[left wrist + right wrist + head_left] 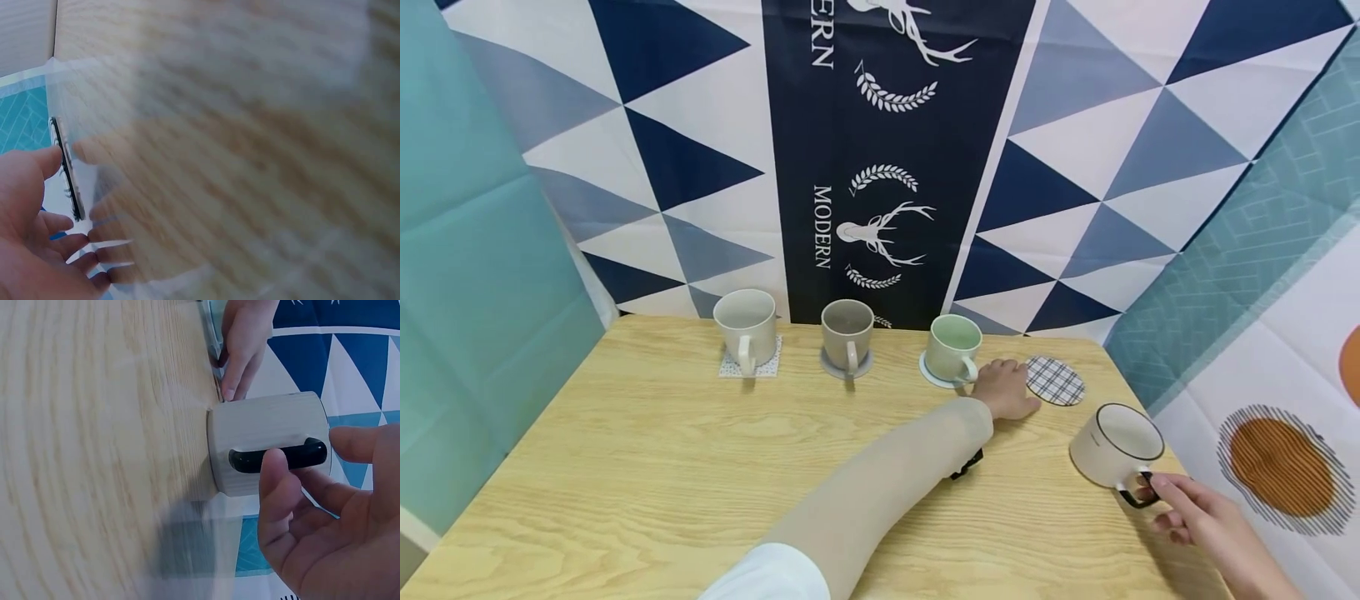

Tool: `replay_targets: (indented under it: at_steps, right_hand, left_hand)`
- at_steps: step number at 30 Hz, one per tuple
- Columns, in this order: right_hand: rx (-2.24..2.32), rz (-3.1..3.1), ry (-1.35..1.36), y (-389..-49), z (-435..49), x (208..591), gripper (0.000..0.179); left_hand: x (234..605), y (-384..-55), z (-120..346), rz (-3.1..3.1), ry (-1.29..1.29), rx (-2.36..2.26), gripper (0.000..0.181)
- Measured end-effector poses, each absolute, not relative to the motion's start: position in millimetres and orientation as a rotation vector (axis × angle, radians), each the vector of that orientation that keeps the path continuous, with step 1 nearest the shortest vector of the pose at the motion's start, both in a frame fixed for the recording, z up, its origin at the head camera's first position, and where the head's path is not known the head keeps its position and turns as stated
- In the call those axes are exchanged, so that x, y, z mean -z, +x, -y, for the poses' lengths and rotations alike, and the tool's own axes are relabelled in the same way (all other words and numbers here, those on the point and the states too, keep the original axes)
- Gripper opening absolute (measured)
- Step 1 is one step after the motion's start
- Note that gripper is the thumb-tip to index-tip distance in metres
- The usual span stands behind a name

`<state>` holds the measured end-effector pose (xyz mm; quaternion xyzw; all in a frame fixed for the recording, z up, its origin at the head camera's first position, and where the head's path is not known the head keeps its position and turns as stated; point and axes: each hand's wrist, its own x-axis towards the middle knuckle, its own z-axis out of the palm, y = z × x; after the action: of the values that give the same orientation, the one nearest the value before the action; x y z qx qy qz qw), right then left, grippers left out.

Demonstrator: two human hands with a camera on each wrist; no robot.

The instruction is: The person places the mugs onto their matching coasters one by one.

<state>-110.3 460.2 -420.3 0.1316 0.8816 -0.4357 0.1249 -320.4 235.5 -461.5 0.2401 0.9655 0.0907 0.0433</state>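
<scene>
My left hand [1004, 392] lies palm down on the table between a pale green mug [953, 346] and a round plaid coaster [1057, 381], touching the coaster's left edge. The left wrist view shows that coaster [67, 172] edge-on at the thumb, the fingers loosely extended. Near the table's right edge, my right hand [1210, 517] holds a white mug [1101, 450] with a dark rim by its black handle [275, 456]. Fingers curl at that handle in the right wrist view. The mug is upright or nearly so; whether its base touches the table I cannot tell.
Along the back of the wooden table [662, 467], a white mug [747, 325] stands on a square speckled coaster [767, 368], and a grey-beige mug [847, 333] on a round grey coaster [827, 362]. The green mug sits on a light blue coaster [934, 377]. Patterned cloth [700, 167] hangs behind.
</scene>
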Motion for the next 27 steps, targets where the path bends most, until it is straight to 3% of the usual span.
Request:
replay_targets:
  at_steps: [16,27]
  right_hand:
    - [1.386,-2.588,0.282,-109,-449,435,0.065]
    - [1.514,-2.583,0.24,-109,-452,440,0.058]
  left_hand:
    - [468,-321,-239,-3.021,0.685,-0.219,0.071]
    - [462,-317,-242,-3.048,0.65,-0.252,0.059]
